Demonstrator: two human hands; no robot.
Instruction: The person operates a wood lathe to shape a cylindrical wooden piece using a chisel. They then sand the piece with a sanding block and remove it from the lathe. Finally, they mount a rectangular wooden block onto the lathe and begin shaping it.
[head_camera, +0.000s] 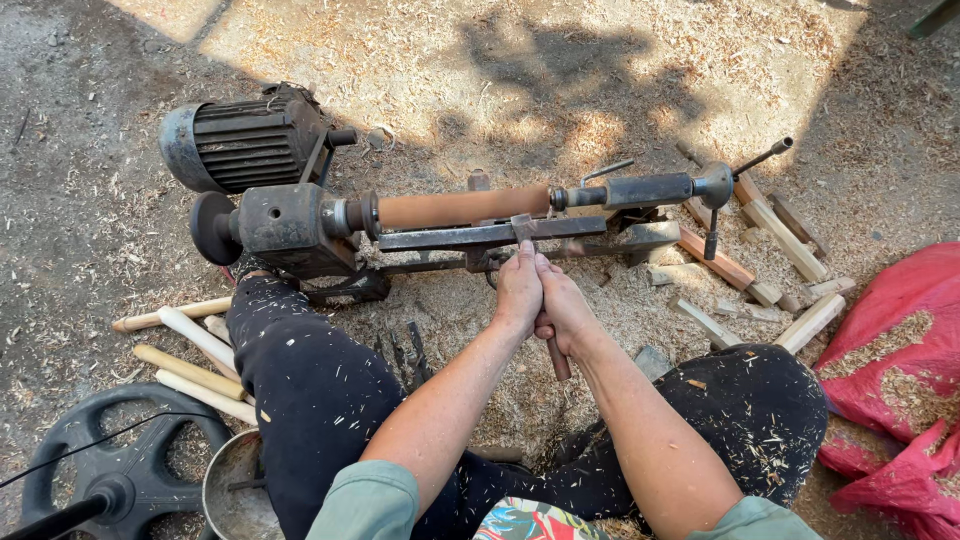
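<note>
While the person sits on the sawdust-covered ground (100, 230) with legs spread to either side of a small wood lathe (300, 225), both hands come together just in front of the tool rest (490, 235). The left hand (518, 290) and right hand (562, 310) press side by side, fingers curled tight around a turning chisel (556, 358); its wooden handle pokes out below the right palm, and its blade end reaches the rest near the middle of the bar. Gripping it two-handed and low looks like a way to brace the tool against the rest.

The round wooden workpiece (462, 207), reddish-brown and smooth, lies level between the headstock on the left and the tailstock (640, 188) on the right, just beyond the rest. Behind the headstock stands a ribbed electric motor (240, 145).

Off the left knee lie several pale turned sticks (195, 350), roughly parallel, within easy reach. To the right of the lathe a scatter of squared wood blanks (770, 235) lies in the shavings, some reddish, some pale. A red sack (900, 350) dusted with sawdust sits at the far right, and a black spoked wheel (110, 450) and a metal bowl (235, 495) sit near the left leg. Shavings fleck the dark trousers (320, 390).
</note>
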